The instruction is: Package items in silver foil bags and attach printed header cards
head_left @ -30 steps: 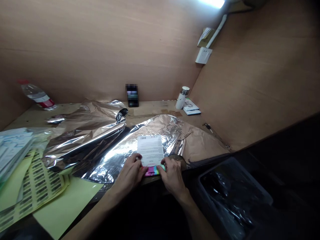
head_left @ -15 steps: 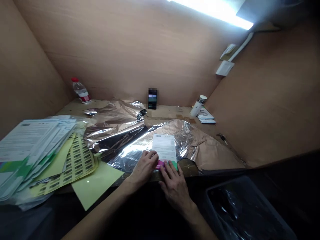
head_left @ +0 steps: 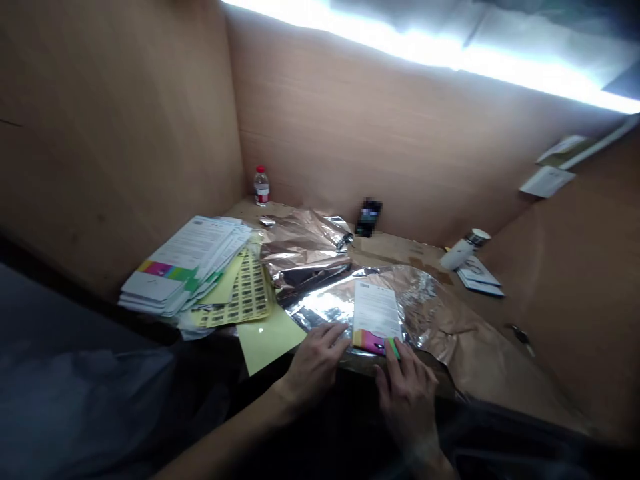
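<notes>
A printed white packet or card (head_left: 377,310) with a coloured band along its near end lies on shiny foil sheeting (head_left: 320,300) at the table's front edge. My right hand (head_left: 410,383) rests its stretched fingertips on the green corner of that band. Just left of the card is my left hand (head_left: 317,360), fingers loosely bent and apart from the band, with nothing visible in them. A small dark mark shows on the pink part of the band. Below my left hand's far side, a pale yellow sheet (head_left: 267,337) hangs over the edge.
At left lie a stack of similar printed cards (head_left: 170,263) and yellow label sheets (head_left: 245,293). Farther back stand a red-capped bottle (head_left: 261,188), a phone (head_left: 369,219) and a white flask (head_left: 463,250) beside booklets (head_left: 480,277). A key (head_left: 523,337) lies right. Board walls enclose the table.
The view has swung left, so things appear farther right. My left hand has come off the card's band to its left, uncovering the pink part. My right hand stays on the green corner.
</notes>
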`<state>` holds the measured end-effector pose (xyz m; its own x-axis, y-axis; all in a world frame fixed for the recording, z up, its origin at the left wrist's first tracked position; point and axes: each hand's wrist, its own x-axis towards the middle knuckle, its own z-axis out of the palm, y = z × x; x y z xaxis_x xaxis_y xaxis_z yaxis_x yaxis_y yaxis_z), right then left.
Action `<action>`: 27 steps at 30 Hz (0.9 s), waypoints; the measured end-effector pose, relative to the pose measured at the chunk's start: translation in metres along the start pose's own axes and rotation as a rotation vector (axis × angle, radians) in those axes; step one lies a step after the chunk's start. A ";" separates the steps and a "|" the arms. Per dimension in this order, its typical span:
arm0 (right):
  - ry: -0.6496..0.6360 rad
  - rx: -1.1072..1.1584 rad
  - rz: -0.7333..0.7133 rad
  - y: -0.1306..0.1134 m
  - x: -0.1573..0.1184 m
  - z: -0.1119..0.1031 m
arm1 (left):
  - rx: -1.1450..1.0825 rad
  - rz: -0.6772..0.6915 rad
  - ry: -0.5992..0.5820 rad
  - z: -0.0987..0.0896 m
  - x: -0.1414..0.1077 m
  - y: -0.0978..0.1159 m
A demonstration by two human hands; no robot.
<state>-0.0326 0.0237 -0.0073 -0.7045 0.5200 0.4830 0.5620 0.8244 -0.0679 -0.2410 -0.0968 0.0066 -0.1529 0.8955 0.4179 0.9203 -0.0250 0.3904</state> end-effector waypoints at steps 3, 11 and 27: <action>-0.080 0.301 -0.124 -0.050 0.030 0.003 | -0.019 -0.187 0.282 -0.036 -0.061 -0.033; -0.340 0.411 -0.367 -0.125 0.096 0.036 | 0.118 -0.353 0.296 -0.071 -0.126 -0.105; -0.445 0.435 -0.507 -0.123 0.125 0.037 | 0.184 -0.304 0.268 -0.057 -0.137 -0.117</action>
<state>-0.2056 -0.0044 0.0293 -0.9869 0.0237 0.1593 -0.0276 0.9496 -0.3123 -0.3482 -0.2419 -0.0496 -0.4921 0.7028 0.5136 0.8641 0.3229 0.3861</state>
